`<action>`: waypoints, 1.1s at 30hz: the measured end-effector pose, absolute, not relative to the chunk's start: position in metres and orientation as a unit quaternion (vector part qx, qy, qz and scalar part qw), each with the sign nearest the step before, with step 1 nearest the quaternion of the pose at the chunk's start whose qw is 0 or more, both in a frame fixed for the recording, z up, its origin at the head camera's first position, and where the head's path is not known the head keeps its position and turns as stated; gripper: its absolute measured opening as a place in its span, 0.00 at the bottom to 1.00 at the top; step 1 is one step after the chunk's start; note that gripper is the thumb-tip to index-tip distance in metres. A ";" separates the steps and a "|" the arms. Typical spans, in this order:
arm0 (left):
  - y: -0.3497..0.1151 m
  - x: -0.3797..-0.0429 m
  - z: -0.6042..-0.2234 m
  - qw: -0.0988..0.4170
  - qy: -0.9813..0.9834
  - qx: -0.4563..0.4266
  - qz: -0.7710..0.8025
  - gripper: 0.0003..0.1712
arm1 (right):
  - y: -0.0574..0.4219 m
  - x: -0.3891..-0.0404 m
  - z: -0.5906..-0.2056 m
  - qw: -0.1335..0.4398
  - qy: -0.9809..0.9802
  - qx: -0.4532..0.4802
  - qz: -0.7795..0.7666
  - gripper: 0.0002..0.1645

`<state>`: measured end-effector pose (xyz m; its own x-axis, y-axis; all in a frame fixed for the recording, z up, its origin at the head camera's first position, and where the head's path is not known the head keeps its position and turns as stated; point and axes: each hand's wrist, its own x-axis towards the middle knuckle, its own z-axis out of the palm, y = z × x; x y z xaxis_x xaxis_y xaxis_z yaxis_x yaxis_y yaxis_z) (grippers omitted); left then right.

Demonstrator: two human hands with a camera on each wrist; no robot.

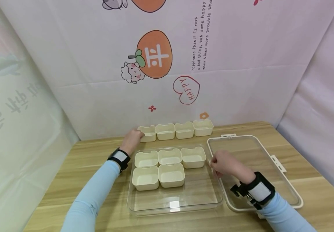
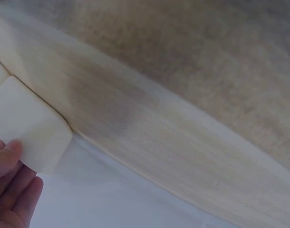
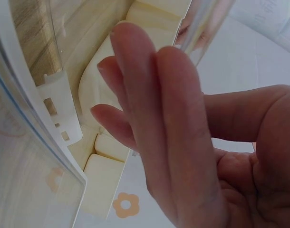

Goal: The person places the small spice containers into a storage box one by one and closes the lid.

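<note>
Left fingers (image 2: 27, 198) pinching smooth, round-cornered cream cup (image 2: 35, 123), right fingers (image 3: 184, 99) straight, empty, beside clear tray (image 1: 199, 191)

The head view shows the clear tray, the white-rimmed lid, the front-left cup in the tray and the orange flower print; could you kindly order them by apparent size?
1. Clear tray and white-rimmed lid: too close to rank.
2. Front-left cup.
3. Orange flower print.
</note>
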<state>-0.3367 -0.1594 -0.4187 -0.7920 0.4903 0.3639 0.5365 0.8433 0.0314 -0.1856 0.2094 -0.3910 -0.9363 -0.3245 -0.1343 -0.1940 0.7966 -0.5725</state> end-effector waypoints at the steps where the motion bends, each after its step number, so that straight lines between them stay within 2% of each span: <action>1: -0.159 -0.337 -0.419 0.172 -0.944 -0.272 -0.066 0.16 | 0.209 -0.185 -0.391 0.113 0.941 -0.139 -0.286 0.12; 15: -0.155 -0.336 -0.417 0.171 -0.947 -0.267 -0.044 0.15 | 0.209 -0.184 -0.389 0.119 0.940 -0.129 -0.294 0.12; 33: -0.154 -0.335 -0.414 0.213 -0.937 -0.275 -0.011 0.14 | 0.207 -0.181 -0.385 0.115 0.943 -0.125 -0.285 0.12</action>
<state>-0.3354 -0.1540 -0.4138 -0.7577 0.5118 0.4048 0.5211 0.8480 -0.0968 -0.1813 0.2066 -0.3851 -0.9419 -0.3024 -0.1460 -0.1710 0.8062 -0.5664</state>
